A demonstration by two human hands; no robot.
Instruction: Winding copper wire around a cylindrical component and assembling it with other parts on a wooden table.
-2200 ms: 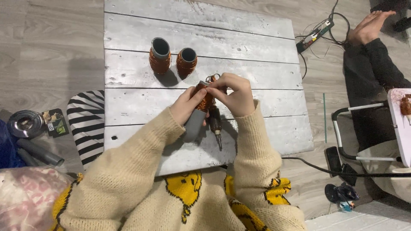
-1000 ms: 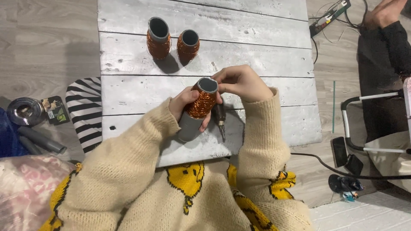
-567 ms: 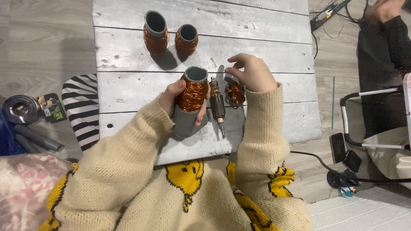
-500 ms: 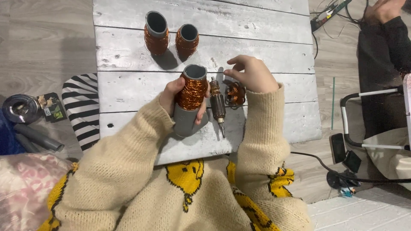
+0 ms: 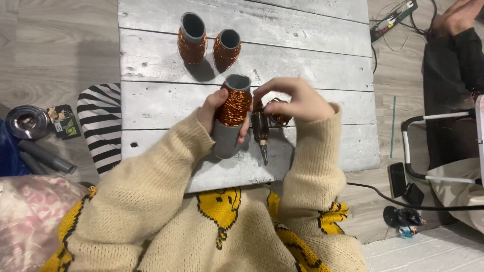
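My left hand (image 5: 214,108) grips a grey tube wound with copper wire (image 5: 231,116), held upright over the whitewashed wooden table (image 5: 312,55). My right hand (image 5: 297,98) hovers just right of the tube's top, fingers pinched together; whether a thin wire runs between them is too fine to tell. Under that hand lie a small coil of copper wire (image 5: 278,118) and a screwdriver (image 5: 261,133) with a dark handle, tip pointing toward me.
Two more copper-wound grey tubes (image 5: 191,38) (image 5: 227,48) stand at the table's far side. A striped cloth (image 5: 101,126), a round metal dish (image 5: 25,121) and grey pipes (image 5: 45,157) lie on the floor at left. Another person's hand (image 5: 456,15) and cables (image 5: 393,17) are at right.
My left hand lifted the wound tube upright off the table. My right hand moved right over the small coil, then came back toward the tube's top.
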